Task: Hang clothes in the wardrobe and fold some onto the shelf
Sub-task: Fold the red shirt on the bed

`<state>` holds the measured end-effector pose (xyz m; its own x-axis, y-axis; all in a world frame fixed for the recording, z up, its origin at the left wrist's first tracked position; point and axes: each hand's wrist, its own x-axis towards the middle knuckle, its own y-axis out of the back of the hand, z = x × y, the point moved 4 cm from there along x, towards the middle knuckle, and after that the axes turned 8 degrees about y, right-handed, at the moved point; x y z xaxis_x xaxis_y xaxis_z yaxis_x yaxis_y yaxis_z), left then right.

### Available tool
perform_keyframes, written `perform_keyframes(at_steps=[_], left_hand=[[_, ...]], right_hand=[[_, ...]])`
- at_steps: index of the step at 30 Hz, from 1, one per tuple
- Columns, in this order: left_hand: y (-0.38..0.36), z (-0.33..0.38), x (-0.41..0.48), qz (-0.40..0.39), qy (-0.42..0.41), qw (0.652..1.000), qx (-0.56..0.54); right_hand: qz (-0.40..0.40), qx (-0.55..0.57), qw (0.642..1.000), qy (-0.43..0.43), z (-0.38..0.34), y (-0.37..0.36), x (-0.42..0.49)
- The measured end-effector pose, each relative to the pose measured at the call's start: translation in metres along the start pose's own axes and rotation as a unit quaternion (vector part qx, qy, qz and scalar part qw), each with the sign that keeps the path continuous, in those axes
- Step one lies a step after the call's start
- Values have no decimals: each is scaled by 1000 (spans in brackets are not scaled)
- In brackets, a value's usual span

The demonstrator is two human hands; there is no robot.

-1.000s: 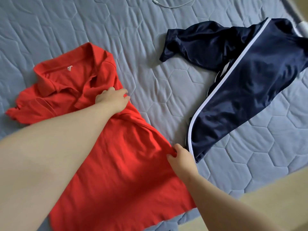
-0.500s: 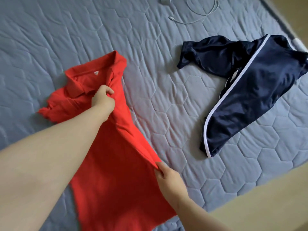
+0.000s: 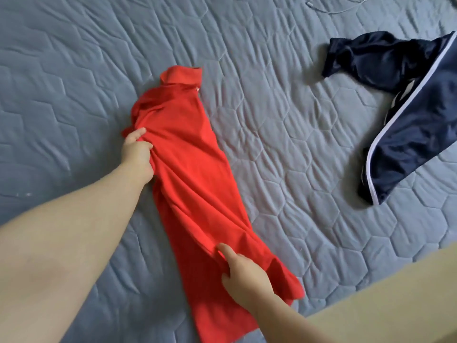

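A red polo shirt [image 3: 193, 174] lies on the blue quilted bed [image 3: 284, 149], folded lengthwise into a long narrow strip with its collar at the far end. My left hand [image 3: 137, 151] grips a bunch of the red fabric at the strip's left edge, near the shoulder. My right hand [image 3: 241, 273] pinches the fabric low down near the hem, thumb on top. A navy garment with white piping [image 3: 415, 105] lies crumpled at the right, apart from both hands.
A thin white cable [image 3: 329, 8] lies on the bed at the top right. The bed's beige edge [image 3: 395, 300] runs across the bottom right corner.
Both hands have carried the shirt's right side over to the left, turning the spread shirt into a narrow strip. The view has shifted, so the navy garment sits farther right.
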<state>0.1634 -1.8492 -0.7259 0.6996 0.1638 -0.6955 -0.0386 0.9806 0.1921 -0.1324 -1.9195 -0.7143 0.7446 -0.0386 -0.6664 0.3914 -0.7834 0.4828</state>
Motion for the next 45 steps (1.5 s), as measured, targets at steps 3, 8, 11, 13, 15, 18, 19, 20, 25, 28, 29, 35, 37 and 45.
perform_keyframes(at_steps=[3, 8, 11, 13, 15, 18, 19, 20, 25, 28, 29, 35, 37, 45], left_hand=[[9, -25, 4, -31, 52, 998, -22], [19, -51, -8, -36, 66, 996, 43], [27, -65, -38, -7, 39, 989, 139], [30, -84, -61, -20, 52, 988, 142], [39, -109, -84, -33, 98, 985, 135], [59, -142, -115, -37, 142, 977, 157], [66, -154, -124, -33, 149, 973, 172], [75, -165, -133, -30, 158, 969, 187], [97, -209, -158, -37, 178, 950, 252], [98, -225, -165, -20, 189, 946, 263], [98, -228, -166, 0, 177, 934, 310], [92, -232, -158, 30, 126, 953, 272], [91, -238, -157, -16, 166, 967, 190], [108, -264, -179, -32, 236, 965, 106]], right_hand=[[-20, -15, 999, -31, 6, -13, -3], [-62, -95, 991, -74, 28, -26, -22], [-82, -50, 991, -89, 32, -27, -32], [-102, -32, 993, -59, 25, -31, -39], [-126, -14, 992, -17, 11, -42, -45], [-167, -3, 985, 41, -10, -63, -57], [-185, -10, 982, 50, -14, -71, -61], [-208, -22, 977, 51, -15, -78, -66], [-217, -64, 974, -11, 1, -76, -71], [-53, -124, 991, -24, 22, -44, -63], [7, -146, 989, -36, 30, -31, -60], [191, -12, 964, -183, 72, 18, -36], [137, 73, 968, -198, 84, 13, -28], [83, 142, 954, -251, 111, -22, -68]])
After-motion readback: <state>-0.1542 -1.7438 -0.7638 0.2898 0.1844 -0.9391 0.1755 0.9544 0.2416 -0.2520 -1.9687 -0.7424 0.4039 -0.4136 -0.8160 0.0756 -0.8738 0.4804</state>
